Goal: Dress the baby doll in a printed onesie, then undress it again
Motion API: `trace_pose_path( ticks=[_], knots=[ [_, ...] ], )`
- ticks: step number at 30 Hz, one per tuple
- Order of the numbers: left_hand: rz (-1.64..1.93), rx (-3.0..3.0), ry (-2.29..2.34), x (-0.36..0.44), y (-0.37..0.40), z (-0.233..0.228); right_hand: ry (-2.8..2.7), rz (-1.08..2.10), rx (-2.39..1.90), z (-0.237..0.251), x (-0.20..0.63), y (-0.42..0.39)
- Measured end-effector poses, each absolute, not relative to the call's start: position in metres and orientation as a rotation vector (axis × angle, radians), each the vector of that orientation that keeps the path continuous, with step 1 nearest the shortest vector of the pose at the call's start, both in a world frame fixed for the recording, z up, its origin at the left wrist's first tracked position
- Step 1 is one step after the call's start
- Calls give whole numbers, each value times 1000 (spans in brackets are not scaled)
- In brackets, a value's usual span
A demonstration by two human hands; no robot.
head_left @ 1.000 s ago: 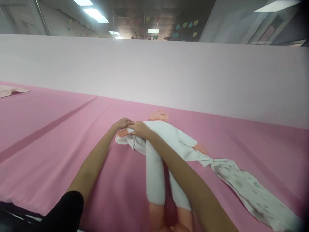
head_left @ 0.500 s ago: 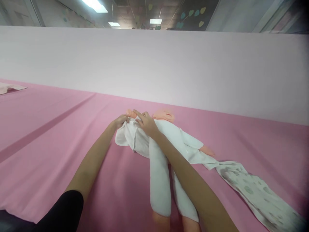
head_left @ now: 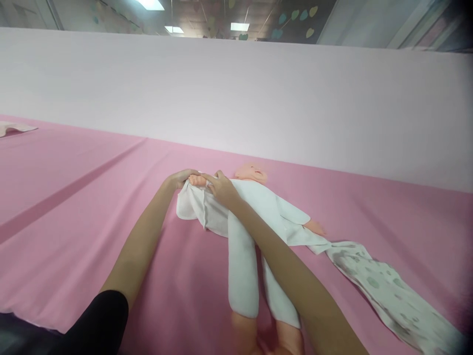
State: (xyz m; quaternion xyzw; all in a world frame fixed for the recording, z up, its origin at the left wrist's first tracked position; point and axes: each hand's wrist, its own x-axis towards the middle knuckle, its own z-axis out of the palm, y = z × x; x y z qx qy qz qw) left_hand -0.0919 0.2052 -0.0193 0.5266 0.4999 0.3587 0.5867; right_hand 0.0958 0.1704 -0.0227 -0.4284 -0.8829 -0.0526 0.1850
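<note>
A baby doll (head_left: 254, 197) in a white garment lies on its back on the pink sheet, its head away from me and its legs towards me. One of its hands (head_left: 197, 181) pokes out of the white cloth on the left. My left hand (head_left: 184, 177) curls around that small hand from the left, pinching the edge of the white cloth (head_left: 192, 202), which hangs down in folds. My right hand (head_left: 223, 190) closes over the doll's sleeved forearm, thumb and forefinger at its wrist. My right forearm crosses over the doll's body and legs.
A white cloth with grey-green spots (head_left: 384, 286) trails out to the lower right from beside the doll. Another pale cloth (head_left: 16, 128) lies at the far left. Behind the pink sheet (head_left: 92, 197) rises a white wall panel (head_left: 236, 98), topped by a dark glass-like strip.
My left hand has moved up and over the doll's hand, with its fingers now reaching across behind it. The doll's hand shows lower and slightly further left. My right hand has barely moved.
</note>
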Motion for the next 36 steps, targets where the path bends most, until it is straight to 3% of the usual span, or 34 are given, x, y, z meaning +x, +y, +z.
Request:
trace_pose_path(
  ticks=[5,9,14,20,26,32,36],
  knots=[
    [790,1215,990,-107,198,-12,-2567,-193,-1277,-26,96,172],
    [765,1343,1126,-109,192,-2,-2611,-205,-1330,-29,94,175],
    [695,1677,1520,-73,181,20,-2643,-193,-1312,-31,87,174],
    [888,1777,1386,-34,176,22,-2520,-51,-1420,-23,94,178],
    [1077,1561,1197,-12,180,3,-2023,598,-1278,-4,128,195],
    [1229,1823,1024,30,164,-15,-1650,807,-1310,-2,137,198],
    [1112,1974,914,40,149,-12,-1508,887,-1267,-5,140,199]
  ],
)
